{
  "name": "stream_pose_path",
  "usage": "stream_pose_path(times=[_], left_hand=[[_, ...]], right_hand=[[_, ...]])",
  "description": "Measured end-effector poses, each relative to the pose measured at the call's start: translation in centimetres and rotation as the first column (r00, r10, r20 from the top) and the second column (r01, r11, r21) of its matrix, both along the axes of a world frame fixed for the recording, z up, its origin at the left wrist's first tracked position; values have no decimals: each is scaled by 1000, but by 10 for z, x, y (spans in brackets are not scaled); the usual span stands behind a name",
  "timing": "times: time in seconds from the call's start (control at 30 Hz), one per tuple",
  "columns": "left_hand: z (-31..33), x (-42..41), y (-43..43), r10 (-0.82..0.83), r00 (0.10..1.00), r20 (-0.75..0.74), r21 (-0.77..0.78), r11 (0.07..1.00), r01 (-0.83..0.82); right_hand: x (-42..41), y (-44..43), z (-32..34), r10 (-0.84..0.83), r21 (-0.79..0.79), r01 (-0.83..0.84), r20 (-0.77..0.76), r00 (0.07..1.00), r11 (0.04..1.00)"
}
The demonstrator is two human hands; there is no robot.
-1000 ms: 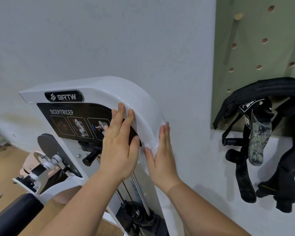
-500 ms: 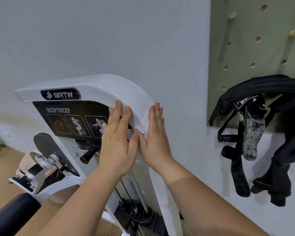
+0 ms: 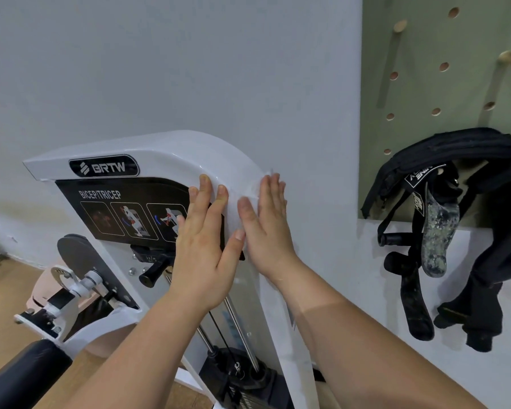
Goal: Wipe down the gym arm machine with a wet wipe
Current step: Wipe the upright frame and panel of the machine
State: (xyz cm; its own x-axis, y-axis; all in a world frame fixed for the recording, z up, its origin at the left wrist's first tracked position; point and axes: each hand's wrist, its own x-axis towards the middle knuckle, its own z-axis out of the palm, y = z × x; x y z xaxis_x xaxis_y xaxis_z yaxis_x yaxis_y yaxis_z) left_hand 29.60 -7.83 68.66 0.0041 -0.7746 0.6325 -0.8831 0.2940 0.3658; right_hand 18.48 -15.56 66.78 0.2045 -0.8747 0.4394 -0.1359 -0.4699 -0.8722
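White machine [image 3: 165,152] cover reads "BRTW" on a black badge [image 3: 104,167]; black panel [image 3: 121,211] below says "BICEP/TRICEP" with three exercise pictures. Cover runs flat on top leftward, then curves down at the right; long axis of the column goes down toward the weight stack [image 3: 242,376]. Grey wall [image 3: 189,69] behind, wood floor [image 3: 9,284] lower left. Green pegboard [image 3: 443,54] at right with wooden pegs, black straps [image 3: 443,160] hanging; strap text too small to read.

Left hand [image 3: 202,252] flat, fingers spread, on the panel and cover edge, holding nothing. Right hand [image 3: 267,222] flat, grip open, palm pressing the white wipe [image 3: 254,190] against the curved right edge of the cover; wipe shows just by the thumb and fingertips. Hands side by side, thumbs nearly touching.
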Motion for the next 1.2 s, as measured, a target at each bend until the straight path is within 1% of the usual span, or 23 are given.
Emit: stream_pose_path(times=[0.1, 0.17, 0.2, 0.27, 0.33, 0.4, 0.5, 0.57, 0.63, 0.7, 0.77, 0.8, 0.87, 0.93, 1.0, 1.07, 1.2], left_hand=[[3, 4, 3, -18, 1000, -5, 19, 1000, 18], [4, 6, 3, -26, 1000, 5, 21, 999, 26], [4, 8, 4, -27, 1000, 15, 21, 999, 26], [5, 11, 5, -28, 999, 31, 27, 999, 27], [6, 14, 4, -40, 998, 42, 33, 999, 38], [5, 17, 3, -49, 997, 57, 30, 998, 47], [4, 20, 1, -57, 995, 83, 18, 998, 56], [4, 21, 1, -71, 993, 90, 13, 997, 70], [3, 23, 2, -73, 991, 115, -11, 997, 75], [-5, 26, 4, -83, 986, 147, -38, 995, 90], [-18, 27, 7, -128, 978, 162, -41, 990, 137], [-27, 27, 8, -161, 973, 166, -31, 985, 169], [-49, 28, 8, -221, 957, 185, -4, 974, 226], [-70, 28, 8, -248, 948, 199, 27, 969, 247], [-86, 26, 9, -260, 946, 192, 66, 965, 252], [-96, 22, 11, -272, 946, 177, 83, 962, 261], [-110, 13, 15, -274, 950, 149, 42, 962, 271]], right_hand=[[6, 6, -13, -83, -111, 85, 24, 996, 990], [4, 12, -44, -93, -106, 99, 61, 994, 989], [1, 15, -63, -87, -62, 90, 59, 995, 994], [-9, 24, -100, -50, 75, 49, 7, 999, 996], [-21, 29, -122, 26, 188, -25, -5, 1000, 982], [-31, 27, -117, 86, 258, -95, 47, 995, 961], [-29, 17, -70, 63, 310, -115, 172, 983, 944], [-17, 11, -33, -7, 316, -61, 209, 978, 947], [-1, 12, -11, -100, 272, 38, 216, 971, 961], [11, 17, -14, -182, 193, 142, 205, 962, 971], [15, 25, -41, -220, 153, 190, 214, 952, 970], [16, 30, -59, -219, 178, 181, 225, 950, 967], [14, 45, -94, -217, 288, 146, 233, 948, 946], [13, 53, -124, -194, 382, 99, 218, 956, 919], [12, 49, -138, -176, 465, 51, 230, 957, 884], [7, 39, -127, -140, 477, 18, 221, 965, 878], [-3, 24, -76, -64, 289, 5, 197, 978, 957]])
